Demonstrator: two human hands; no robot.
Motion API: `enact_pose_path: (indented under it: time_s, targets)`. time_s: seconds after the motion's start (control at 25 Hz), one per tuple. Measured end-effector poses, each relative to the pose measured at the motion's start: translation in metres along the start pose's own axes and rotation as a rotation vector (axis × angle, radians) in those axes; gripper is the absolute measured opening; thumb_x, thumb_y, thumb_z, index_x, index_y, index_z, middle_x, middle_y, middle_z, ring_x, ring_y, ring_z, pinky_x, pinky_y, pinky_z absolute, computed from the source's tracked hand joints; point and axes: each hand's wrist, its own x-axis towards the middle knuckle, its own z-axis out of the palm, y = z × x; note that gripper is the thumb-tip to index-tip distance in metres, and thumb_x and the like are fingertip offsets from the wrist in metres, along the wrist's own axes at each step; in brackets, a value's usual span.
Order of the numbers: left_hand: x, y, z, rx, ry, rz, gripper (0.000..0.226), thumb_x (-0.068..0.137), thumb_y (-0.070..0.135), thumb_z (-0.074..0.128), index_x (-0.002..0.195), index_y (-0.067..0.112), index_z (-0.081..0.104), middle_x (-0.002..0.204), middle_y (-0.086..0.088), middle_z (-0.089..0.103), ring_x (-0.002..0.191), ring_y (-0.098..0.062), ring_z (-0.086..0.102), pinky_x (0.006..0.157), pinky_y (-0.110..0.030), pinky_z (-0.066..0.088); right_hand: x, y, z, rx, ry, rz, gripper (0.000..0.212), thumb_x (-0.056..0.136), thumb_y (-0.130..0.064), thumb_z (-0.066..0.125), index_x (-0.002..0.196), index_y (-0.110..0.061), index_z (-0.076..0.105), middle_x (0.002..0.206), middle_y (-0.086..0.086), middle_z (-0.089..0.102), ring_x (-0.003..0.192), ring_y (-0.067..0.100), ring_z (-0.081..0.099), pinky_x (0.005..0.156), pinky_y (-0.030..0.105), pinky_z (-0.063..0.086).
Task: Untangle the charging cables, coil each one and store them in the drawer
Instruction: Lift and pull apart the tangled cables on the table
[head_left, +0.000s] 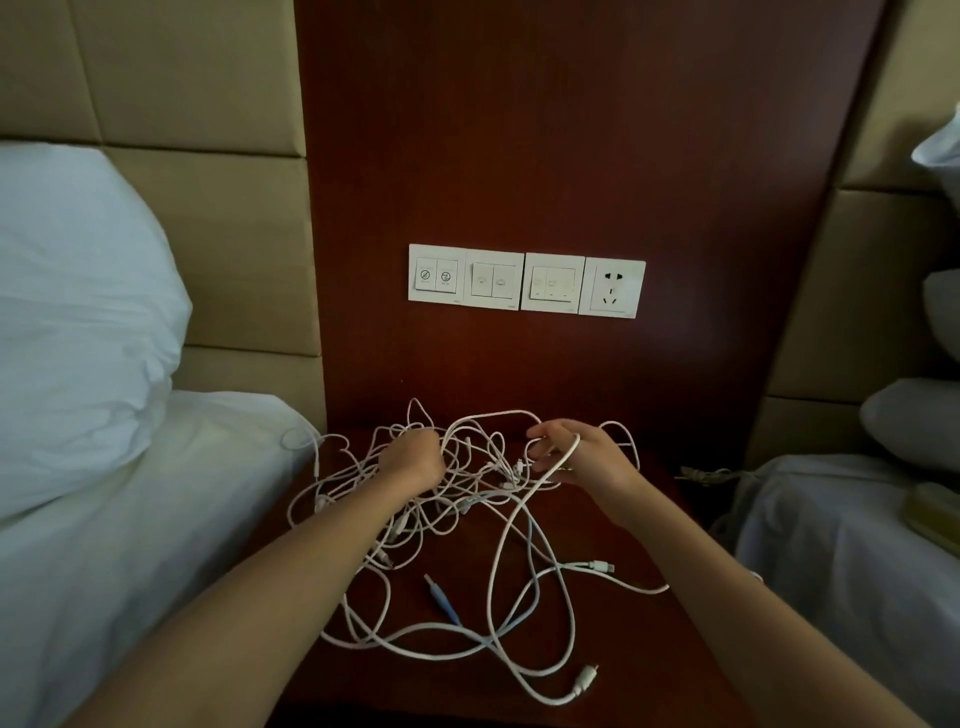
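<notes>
Left hand (413, 460), fingers curled down into the middle of the tangle of white charging cables (483, 467), gripping a bunch of strands; which strands, can't tell. Right hand (582, 454) sits just beside it w/ a thick white cable (575, 446) looped over its curled fingers, thumb tucked under, so it is clamped on that one lead. The tangle lies on a dark wood nightstand (639, 639), densest btwn the two hands, w/ loose loops spilling toward the viewer and over the left edge onto the bed (156, 519). Free ends show near the front: a blue-tipped plug (440, 597), a white plug (584, 679) and a smaller white connector (597, 565). Judging by look, cables are light, limp and smooth; they'll slide thru fingers, but pulling hard likely tightens knots and strains the plug joints. Best hold prob. a free plug end, feeding it back thru loops rather than yanking mid-length. Behind, on the wood wall panel, a switch and socket panel (527, 280); a white pillow (78, 312) at left, more bedding at right. No. of separate cables can't be counted; crossings in the knot are too fine to trace. Drawer isn't in view, presumably below the frame's bottom edge. Items at far right edge are cut off and unclear.
</notes>
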Motion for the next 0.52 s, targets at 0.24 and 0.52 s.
enact_pose_path:
  time_s: [0.24,0.52]
  targets:
    - [0.017,0.016,-0.078,-0.849,0.35,-0.17,0.016,0.092,0.012,0.052,0.079,0.012,0.06,0.074,-0.005,0.056,0.056,-0.015,0.051,0.052,-0.024,0.038,0.01,-0.005,0.004,0.022,-0.008,0.014,0.029,0.101,-0.017,0.036,0.104,-0.005,0.062,0.083,0.001,0.058,0.066,0.011,0.059,0.06,0.019,0.048]
    - [0.008,0.064,-0.157,-1.519,0.162,0.033,0.024,0.093,0.004,0.049,0.069,0.008,0.05,0.061,0.001,0.041,0.029,0.0,0.028,0.029,-0.013,0.016,0.046,-0.067,0.033,-0.014,-0.011,-0.242,0.031,0.096,-0.015,0.05,0.125,-0.005,0.052,0.072,0.001,0.05,0.061,0.012,0.054,0.057,0.014,0.046]
